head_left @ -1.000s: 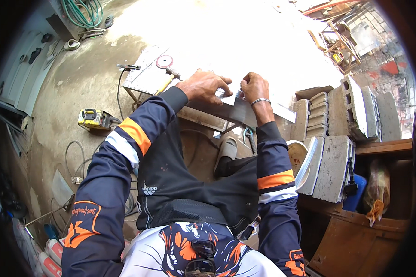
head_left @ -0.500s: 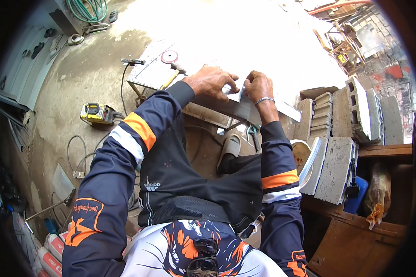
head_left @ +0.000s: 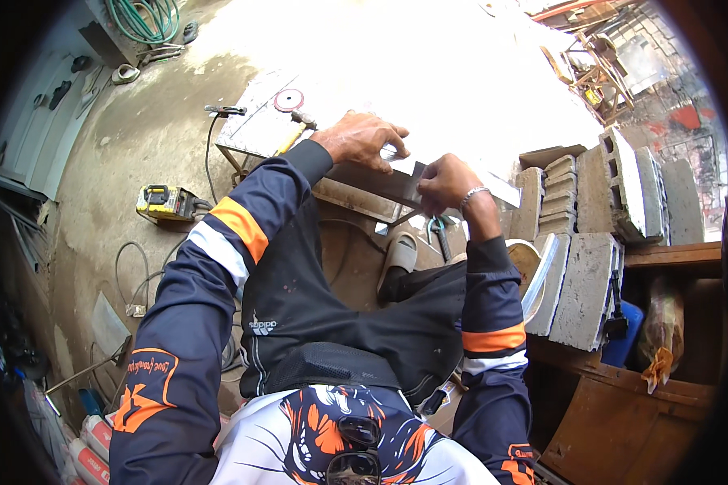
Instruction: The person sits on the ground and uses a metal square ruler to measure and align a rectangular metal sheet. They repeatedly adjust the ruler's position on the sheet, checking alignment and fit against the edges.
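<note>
- Since the earlier frame, I'm seeing the right hand (head_left: 449, 184) sitting lower and nearer the body, while the left hand (head_left: 360, 137) is staying almost where it was.
- Furthest left of the work, a yellow box (head_left: 166, 202) is standing on the floor, with cables trailing beside it.
- At the left end of the table (head_left: 255, 133), a clamp (head_left: 225, 110) is lying by the corner, its black cable hanging down.
- A red disc (head_left: 289, 100) and a hammer (head_left: 293, 133) are lying on top; the hammer is crowding the left cuff, so I'm judging it a snag for that arm.
- The left hand's fingers are curving, thumb spread apart, over the metal piece (head_left: 372, 182), probably steadying it; I'm seeing nothing clasped between them.
- That metal piece is running along the table's near edge, under and between both hands, likely placed there for easy reach.
- The right hand's fingers are bunching together at its front face; I cannot tell whether they are pinching it.
- Pliers (head_left: 440, 234) are showing below the right hand, near a sandal (head_left: 399, 253).
- Concrete blocks (head_left: 586, 283) are standing to the right, limiting that elbow's room; glare is hiding the far side.
</note>
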Demonstrator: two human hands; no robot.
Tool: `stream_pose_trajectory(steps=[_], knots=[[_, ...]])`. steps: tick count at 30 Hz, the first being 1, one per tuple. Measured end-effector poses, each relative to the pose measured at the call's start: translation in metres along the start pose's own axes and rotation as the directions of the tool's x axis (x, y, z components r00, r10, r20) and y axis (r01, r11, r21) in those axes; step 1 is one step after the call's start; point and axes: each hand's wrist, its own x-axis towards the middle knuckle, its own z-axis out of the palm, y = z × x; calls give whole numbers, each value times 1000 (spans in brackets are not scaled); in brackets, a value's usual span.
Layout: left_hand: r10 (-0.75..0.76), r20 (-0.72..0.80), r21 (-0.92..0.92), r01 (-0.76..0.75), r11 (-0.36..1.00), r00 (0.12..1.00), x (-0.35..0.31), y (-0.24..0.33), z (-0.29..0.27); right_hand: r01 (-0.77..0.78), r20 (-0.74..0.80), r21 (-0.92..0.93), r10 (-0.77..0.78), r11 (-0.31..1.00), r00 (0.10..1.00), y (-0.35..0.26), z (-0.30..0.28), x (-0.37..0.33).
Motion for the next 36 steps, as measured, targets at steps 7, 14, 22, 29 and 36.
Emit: stream_pose_trajectory(steps=[7,14,22,29,36], knots=[[-22,40,-7,22,1000,999,4,5,-1,101,-484,270,44,958,874,15,-11,11],[-9,32,-28,10,1000,999,5,6,-1,107,-697,70,-28,992,716,33,23,58],[-15,13,-15,16,1000,1000,3,5,1,68,-708,-135,-145,988,691,17,24,66],[-23,11,-19,23,1000,1000,2,5,0,83,-622,-111,-134,990,771,14,19,63],[-1,24,-32,2,999,1000,4,10,-5,77,-469,-148,-139,986,872,11,24,27]])
